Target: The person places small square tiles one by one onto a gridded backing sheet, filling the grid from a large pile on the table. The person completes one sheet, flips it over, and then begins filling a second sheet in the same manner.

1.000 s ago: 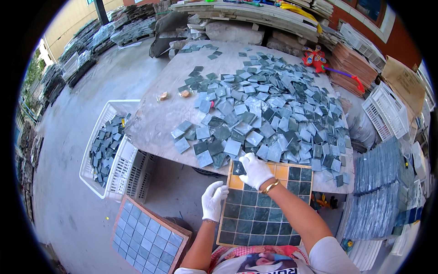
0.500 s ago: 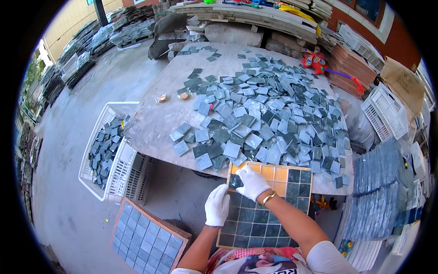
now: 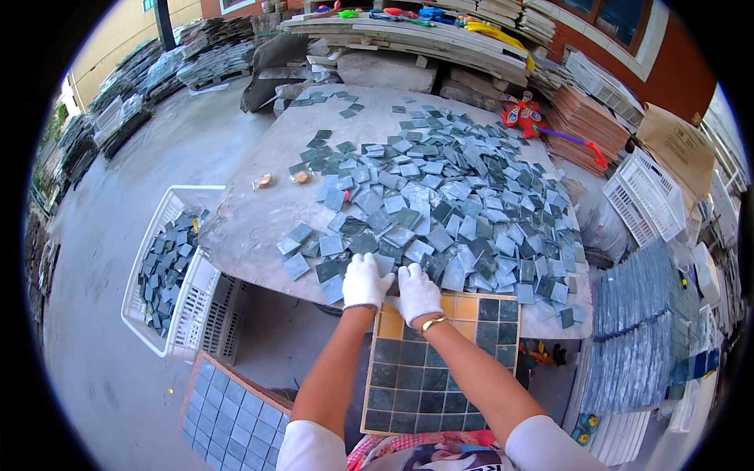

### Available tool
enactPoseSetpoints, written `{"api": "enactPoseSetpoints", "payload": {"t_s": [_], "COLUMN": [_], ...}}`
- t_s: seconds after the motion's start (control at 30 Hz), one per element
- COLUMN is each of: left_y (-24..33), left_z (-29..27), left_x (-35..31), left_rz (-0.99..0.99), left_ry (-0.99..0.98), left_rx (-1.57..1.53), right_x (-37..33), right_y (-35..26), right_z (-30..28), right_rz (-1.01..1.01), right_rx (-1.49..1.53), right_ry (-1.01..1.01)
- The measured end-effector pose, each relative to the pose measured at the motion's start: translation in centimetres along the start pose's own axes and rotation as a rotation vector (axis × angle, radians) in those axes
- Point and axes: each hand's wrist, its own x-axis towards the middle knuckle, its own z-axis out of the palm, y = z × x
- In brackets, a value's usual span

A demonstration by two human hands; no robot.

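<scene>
Both hands wear white gloves and reach side by side to the near edge of a heap of square grey-green stone tiles (image 3: 463,212). My left hand (image 3: 364,284) lies over tiles, its fingers stretched forward and its thumb out toward the right. Close beside it, my right hand (image 3: 418,293) has bent fingers; what they hold, if anything, is hidden. Under the right wrist stands an orange grid tray (image 3: 388,324) in a light frame. Dark tiles (image 3: 432,377) fill most of its cells; bare orange shows along its far rows.
A white crate (image 3: 192,318) of loose tiles stands left of the table (image 3: 243,235). Below it leans another tiled panel (image 3: 232,416). Wrapped stacks (image 3: 632,330) and a white basket (image 3: 648,196) are at right. A red toy (image 3: 521,116) lies at the table's far right.
Both hands have moved from the tray to the tile heap, the left one farther forward. The left cell where my right hand held a dark tile now shows orange. The view has shifted slightly.
</scene>
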Motion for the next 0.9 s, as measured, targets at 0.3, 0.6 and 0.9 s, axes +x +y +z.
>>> {"api": "enactPoseSetpoints", "payload": {"t_s": [0.3,0.6,0.9], "left_y": [-6.9,-5.4,-4.8], "left_z": [-1.3,-0.2,-1.4], "left_x": [-8.9,-14.5,-14.1], "left_rz": [-0.027,-0.038,0.297], "left_ry": [-0.057,-0.068,-0.038], "left_rx": [-0.800,-0.743,-0.229], "right_x": [-0.3,0.1,-1.3], "right_y": [5.5,5.4,3.4], "right_z": [-2.7,0.7,1.1], "right_rz": [0.033,-0.400,-0.538], "right_rx": [0.975,0.467,0.272], "right_ry": [-0.270,0.154,0.027]}}
